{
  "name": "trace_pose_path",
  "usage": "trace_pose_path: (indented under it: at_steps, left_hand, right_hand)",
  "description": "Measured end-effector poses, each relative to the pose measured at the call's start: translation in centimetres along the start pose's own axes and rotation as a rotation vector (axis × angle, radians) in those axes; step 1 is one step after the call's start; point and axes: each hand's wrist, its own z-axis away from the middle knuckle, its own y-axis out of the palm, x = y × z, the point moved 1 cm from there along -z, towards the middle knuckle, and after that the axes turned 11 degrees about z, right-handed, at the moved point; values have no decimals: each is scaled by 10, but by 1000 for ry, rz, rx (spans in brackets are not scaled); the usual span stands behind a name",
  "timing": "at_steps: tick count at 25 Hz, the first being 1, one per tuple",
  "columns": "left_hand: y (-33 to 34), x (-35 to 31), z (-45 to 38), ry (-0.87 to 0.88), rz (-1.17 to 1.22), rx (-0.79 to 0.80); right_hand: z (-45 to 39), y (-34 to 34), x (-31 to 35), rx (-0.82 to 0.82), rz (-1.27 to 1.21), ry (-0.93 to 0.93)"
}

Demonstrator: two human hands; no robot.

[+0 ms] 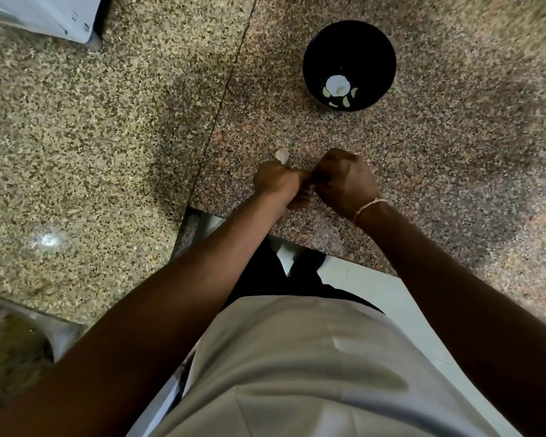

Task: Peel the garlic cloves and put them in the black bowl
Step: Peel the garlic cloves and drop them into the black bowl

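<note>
My left hand (278, 181) and right hand (344, 181) are knuckle to knuckle over the near edge of the speckled counter (454, 152). Fingers on both curled tight, tips meeting in the gap between the hands. A pale bit shows there, the garlic clove (309, 190) I'm working on, pinched from both sides; mostly hidden by my fingers, so can't tell how much skin is left on it. Thread bracelet (368, 205) on the right wrist.

Just beyond my left knuckles, nearly touching them, a pale papery piece (282, 155) lies on the counter. Loose skin or another unpeeled clove, too blurred to say.

Well beyond my right hand and slightly to its right, the black bowl (309, 52) stands upright on the counter. Inside it several pale peeled cloves (338, 86) at the bottom, count unclear, roughly a handful.

Progress, my judgement: partway. Some cloves are peeled and in the bowl, one is mid-peel between my fingers and not yet in. The piece by my left hand may be one more to do. No other garlic visible, so probably near the end, but my arms hide part of the counter.

Far left beyond everything, corner of a white appliance (44, 17).
</note>
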Motion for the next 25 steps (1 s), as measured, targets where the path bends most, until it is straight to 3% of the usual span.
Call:
trace_pose_path:
  at_steps: [8,15,21,25]
  left_hand:
    - [0,1,-1,37,-19,-20]
    - [3,8,-3,33,-33,-95]
    - [4,7,5,58,-36,-32]
    - [7,17,7,116,-5,-42]
  right_hand:
    - [-1,-1,-1,-13,14,-70]
    - [9,9,15,-74,43,19]
    - [21,11,3,-171,45,-26]
    - [31,16,-7,-135,53,-8]
